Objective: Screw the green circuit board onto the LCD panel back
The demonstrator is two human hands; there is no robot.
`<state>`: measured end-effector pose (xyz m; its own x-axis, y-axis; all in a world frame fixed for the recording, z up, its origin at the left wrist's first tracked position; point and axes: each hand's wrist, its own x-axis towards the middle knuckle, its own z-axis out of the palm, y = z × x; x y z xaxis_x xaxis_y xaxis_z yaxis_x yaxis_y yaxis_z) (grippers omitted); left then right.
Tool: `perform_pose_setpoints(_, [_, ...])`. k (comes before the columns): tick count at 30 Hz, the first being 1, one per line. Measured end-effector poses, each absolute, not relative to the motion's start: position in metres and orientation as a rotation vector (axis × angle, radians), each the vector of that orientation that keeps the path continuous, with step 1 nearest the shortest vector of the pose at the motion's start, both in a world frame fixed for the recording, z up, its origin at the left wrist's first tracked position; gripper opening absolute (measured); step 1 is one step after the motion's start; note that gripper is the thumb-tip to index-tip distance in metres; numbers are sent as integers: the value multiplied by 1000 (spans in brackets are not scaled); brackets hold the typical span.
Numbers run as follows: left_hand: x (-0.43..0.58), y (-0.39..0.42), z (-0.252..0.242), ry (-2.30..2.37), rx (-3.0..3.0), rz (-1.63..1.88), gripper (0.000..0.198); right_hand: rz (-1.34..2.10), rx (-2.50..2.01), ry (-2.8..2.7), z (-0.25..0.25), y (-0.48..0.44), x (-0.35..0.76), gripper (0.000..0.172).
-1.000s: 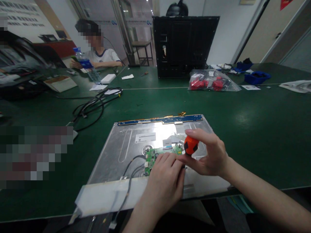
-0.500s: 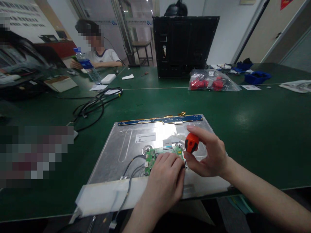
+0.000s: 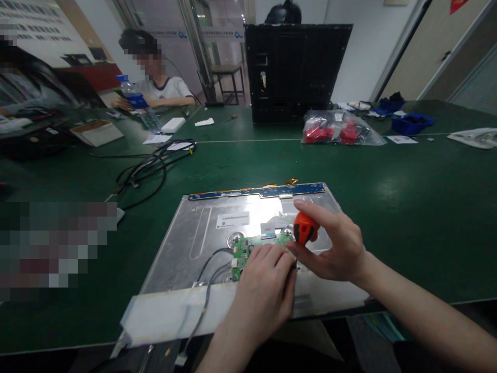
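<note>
A flat silver display panel (image 3: 174, 248) lies back side up in front of me, with a green circuit board (image 3: 243, 243) on its middle. The fingers of my left hand (image 3: 267, 274) are curled over the board's right part; their tips are hidden, and whatever they pinch is too. My right hand (image 3: 336, 243) grips a screwdriver (image 3: 305, 229) by its orange and black handle, thumb and fingers around it. Its shaft points down toward the board's right edge, where the left fingers hide the tip. Grey cables (image 3: 212, 290) run from the board's left side over a white strip (image 3: 174, 316).
Coiled black cables (image 3: 155, 166) lie to the left on the green table (image 3: 240, 160). Behind stand a large black monitor (image 3: 298, 72) and a bag of red items (image 3: 341, 129). A water bottle (image 3: 140, 106) stands near a seated person (image 3: 171, 90); another person sits at far left.
The screwdriver handle and my right fingers have shifted slightly left and the handle has turned a little. My left hand stays on the board.
</note>
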<state>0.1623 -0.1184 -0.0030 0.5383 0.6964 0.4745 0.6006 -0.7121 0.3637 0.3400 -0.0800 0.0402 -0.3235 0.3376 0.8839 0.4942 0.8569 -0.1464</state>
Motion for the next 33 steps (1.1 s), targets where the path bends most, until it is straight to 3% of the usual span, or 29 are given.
perform_pose_setpoints(7, [162,-117,-3,1090,2608,908,12,-175,-630,-1956,40,-81,343,64])
perform_pose_setpoints(23, [161,-119,-3,1093,2582,873,12,-168,-643,-1974,43,-82,341,57])
perform_pose_setpoints(33, [162,-118,-4,1091,2587,875,11,-13,-522,-1919,36,-78,341,68])
